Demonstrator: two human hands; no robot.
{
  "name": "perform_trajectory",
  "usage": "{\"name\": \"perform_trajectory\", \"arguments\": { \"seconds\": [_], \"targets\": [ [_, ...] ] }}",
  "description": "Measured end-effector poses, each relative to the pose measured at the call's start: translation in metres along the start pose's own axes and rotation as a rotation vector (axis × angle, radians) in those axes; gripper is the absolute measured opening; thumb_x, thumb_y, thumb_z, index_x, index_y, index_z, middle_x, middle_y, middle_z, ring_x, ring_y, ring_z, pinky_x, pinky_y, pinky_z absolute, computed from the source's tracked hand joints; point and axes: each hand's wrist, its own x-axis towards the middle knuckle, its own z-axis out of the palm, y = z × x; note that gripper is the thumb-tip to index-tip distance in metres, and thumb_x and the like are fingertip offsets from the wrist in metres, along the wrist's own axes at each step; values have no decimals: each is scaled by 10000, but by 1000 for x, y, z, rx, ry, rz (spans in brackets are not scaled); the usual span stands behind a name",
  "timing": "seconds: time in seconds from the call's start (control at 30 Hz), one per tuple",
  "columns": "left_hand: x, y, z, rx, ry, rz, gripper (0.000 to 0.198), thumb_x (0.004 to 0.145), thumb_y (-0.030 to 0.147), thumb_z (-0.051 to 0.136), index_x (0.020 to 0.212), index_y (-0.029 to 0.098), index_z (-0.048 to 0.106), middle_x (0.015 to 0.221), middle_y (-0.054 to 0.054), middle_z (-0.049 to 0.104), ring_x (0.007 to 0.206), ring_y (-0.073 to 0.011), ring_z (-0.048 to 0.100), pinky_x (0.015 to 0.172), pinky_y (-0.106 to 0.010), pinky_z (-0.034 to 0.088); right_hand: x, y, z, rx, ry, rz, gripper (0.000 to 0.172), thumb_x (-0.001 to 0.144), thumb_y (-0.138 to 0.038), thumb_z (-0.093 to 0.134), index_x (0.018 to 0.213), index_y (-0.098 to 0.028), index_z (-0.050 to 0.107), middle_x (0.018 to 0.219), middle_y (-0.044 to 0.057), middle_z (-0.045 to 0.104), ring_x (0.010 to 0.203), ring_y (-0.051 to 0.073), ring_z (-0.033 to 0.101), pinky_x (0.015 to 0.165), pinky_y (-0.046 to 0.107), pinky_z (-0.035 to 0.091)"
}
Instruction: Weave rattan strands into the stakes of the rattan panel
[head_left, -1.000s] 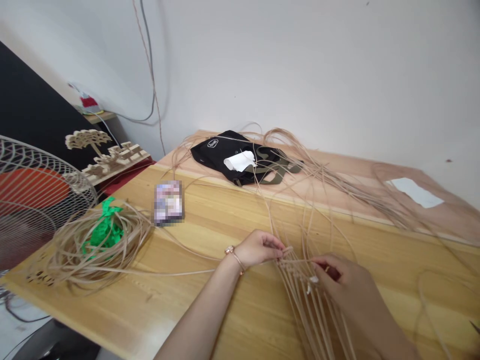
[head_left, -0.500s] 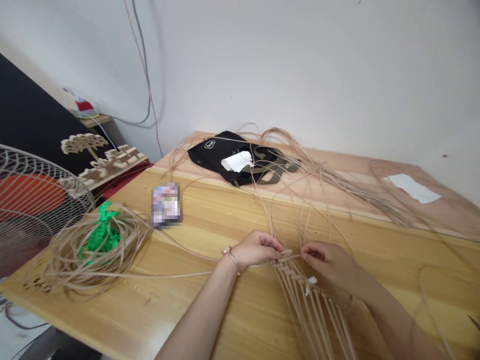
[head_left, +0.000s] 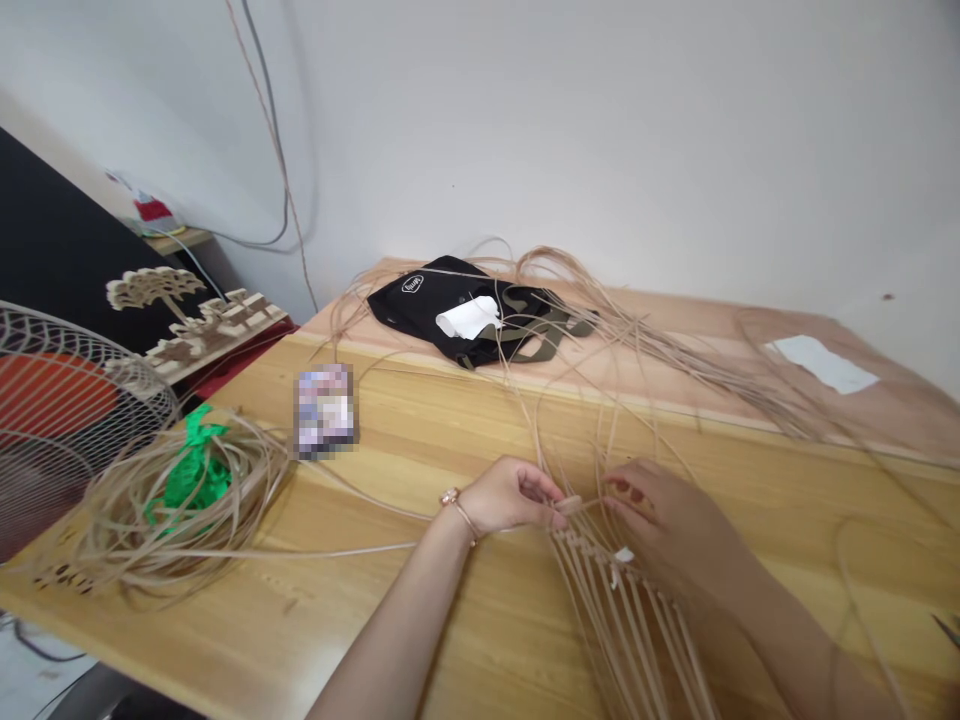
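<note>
Tan rattan strips are woven into a narrow band [head_left: 589, 547], and their long ends fan out toward me and toward the wall. My left hand [head_left: 516, 497], with a bracelet on the wrist, pinches the band's left end, where a short folded loop of strip shows. To its right, my right hand [head_left: 643, 505] has its thumb and forefinger closed round a thin rattan strip [head_left: 592, 503] that runs over from the left hand. A scrap of white tape [head_left: 622, 565] sticks to the weave below the right hand.
A coil of rattan [head_left: 247, 500] with green ribbon [head_left: 196, 470] lies on the left of the table, beside a fan [head_left: 75, 400]. A black bag [head_left: 416, 300], white paper [head_left: 821, 363] and loose strips lie along the back. A pixelated box [head_left: 325, 410] stands mid-left.
My right hand has turned slightly and its fingers have lifted and opened a little near the strip. My left hand keeps its pinch. The whole view has shifted slightly.
</note>
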Motion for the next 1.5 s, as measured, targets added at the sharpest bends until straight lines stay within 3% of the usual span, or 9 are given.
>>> {"name": "perform_trajectory", "arguments": {
  "seconds": [0.13,0.37,0.7,0.97,1.07,1.17,1.27,1.37,1.5],
  "targets": [
    [1,-1,1,17,32,0,353,416,247,752,698,80,623,590,-6,591,509,-55,481,517,-184,354,-20,-20,1,-109,166,-104,221,811,-258,378,740,-203,580,764,53,565,752,191,518,691,333,391],
    [1,-2,1,-4,15,27,340,424,256,748,690,84,624,600,-8,598,527,-56,494,555,-189,381,-29,-38,11,20,-64,1,162,778,-210,422,775,-218,584,772,32,553,711,169,515,637,305,389],
    [0,1,4,11,74,10,334,409,258,750,660,85,613,632,-24,609,556,-81,507,586,-218,389,-29,-40,17,180,-123,78,102,738,-155,431,715,-199,520,747,16,533,699,149,495,628,281,367],
    [1,-2,2,37,58,43,296,451,237,728,681,84,623,602,-7,592,530,-59,481,544,-190,362,-33,-42,8,171,-181,-37,121,725,-117,403,656,-197,461,689,9,507,665,146,479,603,276,375],
    [1,-2,2,37,70,34,287,444,217,726,674,84,620,593,-3,587,523,-59,478,531,-186,359,-40,-42,-1,263,-197,-93,112,745,-141,407,678,-205,470,882,40,530,846,173,499,718,307,400],
    [1,-1,3,26,79,40,277,439,201,723,668,86,617,607,-5,593,525,-58,480,539,-188,366,-45,-40,-5,395,-203,-116,108,767,-189,429,683,-212,494,1189,36,431,1093,204,400,889,354,338],
    [1,-1,4,27,91,35,290,427,211,729,665,87,619,600,-6,594,523,-60,481,538,-190,366,-43,-36,-1,582,-217,-45,140,802,-262,425,718,-226,531,1181,31,477,1100,199,420,922,365,329],
    [2,-2,3,40,104,30,318,415,235,738,672,87,622,584,-4,589,512,-57,474,530,-189,365,-38,-31,8,730,-118,104,170,799,-349,445,787,-231,567,1033,49,581,1014,195,498,886,347,379],
    [2,-3,2,30,73,37,349,412,268,742,688,89,626,596,-5,593,523,-60,486,548,-192,381,-32,-28,23,760,-19,310,224,742,-402,521,850,-217,584,883,45,635,820,177,578,745,300,459]
  ]
}}
